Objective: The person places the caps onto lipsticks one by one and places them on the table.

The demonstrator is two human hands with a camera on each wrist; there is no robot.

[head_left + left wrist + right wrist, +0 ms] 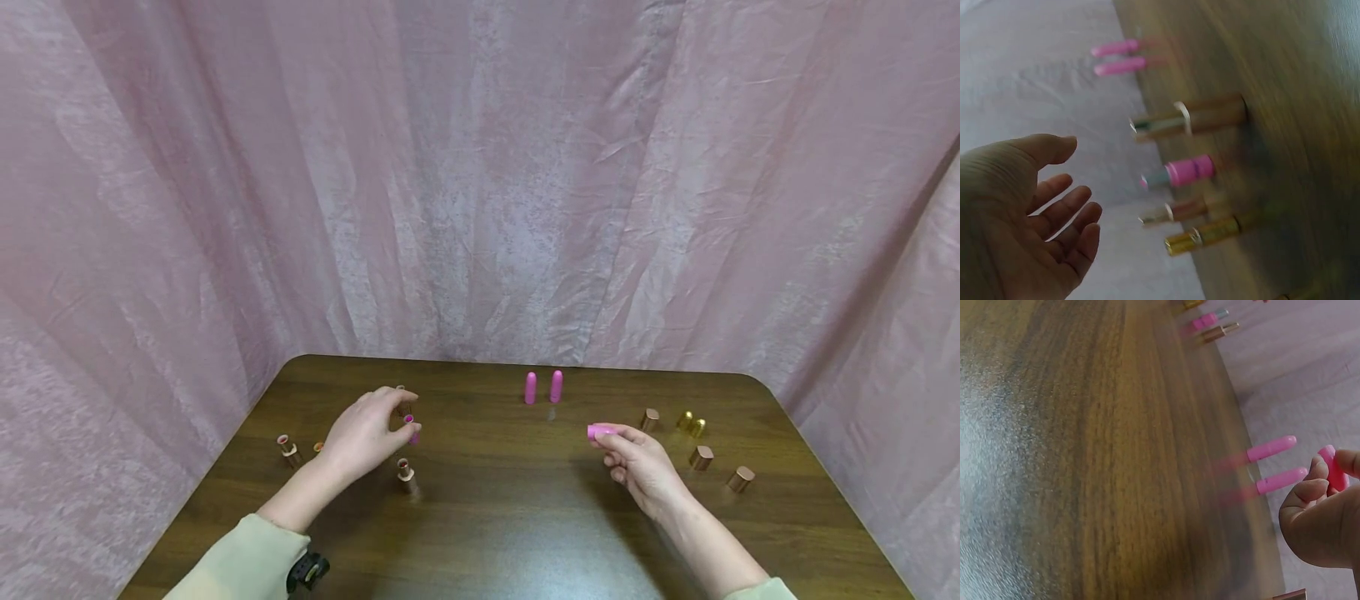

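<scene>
Person's left sleeve (243,557) pale green, right sleeve (763,592) matching; black device (306,572) (details too small to read) at left cuff (281,532).

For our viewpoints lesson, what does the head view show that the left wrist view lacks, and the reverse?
Head only: the right hand pinching a bright pink cylindrical cap, three copper-coloured cylindrical caps and two small gold caps. Left wrist only: the palm of the left hand. Both: that hand, two pink round-tipped cylinders, a pink tube, the brown wood-grain table and pale pink fabric curtain.
</scene>
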